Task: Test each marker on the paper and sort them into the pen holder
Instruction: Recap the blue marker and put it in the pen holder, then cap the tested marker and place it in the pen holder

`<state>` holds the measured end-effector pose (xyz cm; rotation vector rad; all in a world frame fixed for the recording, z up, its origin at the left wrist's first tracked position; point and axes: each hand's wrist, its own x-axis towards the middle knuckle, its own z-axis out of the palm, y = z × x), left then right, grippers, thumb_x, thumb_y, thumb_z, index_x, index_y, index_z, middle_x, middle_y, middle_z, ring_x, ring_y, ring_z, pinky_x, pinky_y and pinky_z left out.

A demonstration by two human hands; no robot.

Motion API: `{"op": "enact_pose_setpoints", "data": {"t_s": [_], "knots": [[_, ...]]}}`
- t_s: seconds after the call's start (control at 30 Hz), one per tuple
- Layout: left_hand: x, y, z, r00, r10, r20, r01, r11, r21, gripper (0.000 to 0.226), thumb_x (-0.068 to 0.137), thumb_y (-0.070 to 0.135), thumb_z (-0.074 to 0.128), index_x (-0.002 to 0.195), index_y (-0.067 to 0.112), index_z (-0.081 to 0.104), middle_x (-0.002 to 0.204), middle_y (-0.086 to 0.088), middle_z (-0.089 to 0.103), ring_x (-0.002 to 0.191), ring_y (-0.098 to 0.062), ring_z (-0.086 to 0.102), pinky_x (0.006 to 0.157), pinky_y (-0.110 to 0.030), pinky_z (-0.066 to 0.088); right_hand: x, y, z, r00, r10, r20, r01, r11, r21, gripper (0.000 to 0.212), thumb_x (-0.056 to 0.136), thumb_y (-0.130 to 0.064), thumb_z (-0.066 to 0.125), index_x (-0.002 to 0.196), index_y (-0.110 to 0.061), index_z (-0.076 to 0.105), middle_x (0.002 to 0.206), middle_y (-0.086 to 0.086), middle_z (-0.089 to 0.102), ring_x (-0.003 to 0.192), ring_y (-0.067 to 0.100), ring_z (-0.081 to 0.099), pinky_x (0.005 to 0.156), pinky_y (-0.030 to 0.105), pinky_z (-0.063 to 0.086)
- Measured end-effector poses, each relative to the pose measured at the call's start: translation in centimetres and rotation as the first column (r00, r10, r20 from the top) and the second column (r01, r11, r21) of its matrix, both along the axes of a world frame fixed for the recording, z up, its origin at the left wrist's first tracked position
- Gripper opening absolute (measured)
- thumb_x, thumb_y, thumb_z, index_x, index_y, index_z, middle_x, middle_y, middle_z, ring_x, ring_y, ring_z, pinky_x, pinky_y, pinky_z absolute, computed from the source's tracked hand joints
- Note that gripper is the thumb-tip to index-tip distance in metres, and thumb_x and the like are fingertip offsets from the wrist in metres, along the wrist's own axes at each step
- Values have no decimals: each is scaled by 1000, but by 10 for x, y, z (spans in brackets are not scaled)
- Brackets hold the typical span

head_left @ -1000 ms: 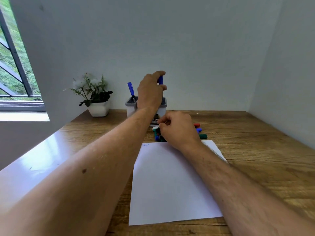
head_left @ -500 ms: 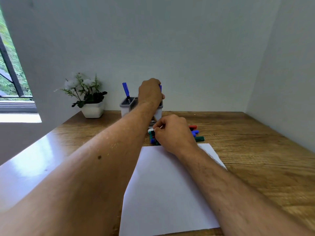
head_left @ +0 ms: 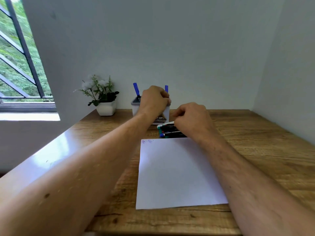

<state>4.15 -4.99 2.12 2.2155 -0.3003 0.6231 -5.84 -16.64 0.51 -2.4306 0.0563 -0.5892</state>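
A person leans over a wooden desk, both bare forearms stretched toward the middle of the frame. The left hand is up at the pen holder, a pale grey box standing just above centre against the wall. Its fingers are curled over the holder's right side, where a blue marker pokes up behind the knuckles; whether the fingers actually grip that marker or only rest at the rim I cannot tell. A second blue marker stands tilted in the holder's left compartment.

The right hand hovers just right of centre, fingers curled in and pinching the end of a white-bodied marker at the top of a small pile of markers. That pile lies on the desk between the holder and the far edge of the paper, dark barrels side by side with green and blue ends pointing left.

The white sheet fills the lower centre, with two faint blue scribbles at its upper left corner. A potted plant in a white pot sits left of the holder, and a barred window shows greenery at the upper left.
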Motion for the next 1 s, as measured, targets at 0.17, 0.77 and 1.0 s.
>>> {"op": "enact_pose_setpoints", "data": {"t_s": [0.17,0.77,1.0], "knots": [[-15,11,-4,994,32,105,-35,999,28,24,91,14,66,114,17,72,111,1,72,95,-10,64,76,-14,44,-2,-2,-1,998,4,-55,-6,999,-37,29,74,-12,63,91,-27,80,96,-1,76,88,18,67,81,38,60],[-3,-1,-27,1000,2,14,-4,992,127,41,83,12,74,123,20,69,115,-5,72,101,-19,68,96,-36,55,18,-4,-14,992,39,-121,-52,993,-105,28,73,-12,62,87,-31,79,95,-4,76,89,20,67,82,38,59],[-26,6,-18,972,-18,236,-18,989,149,45,87,19,73,130,21,61,117,-3,68,104,-16,63,96,-31,50,13,-9,-11,979,131,-157,-148,984,-96,37,75,-2,62,92,-30,80,100,-5,74,93,15,65,88,35,57]]}}
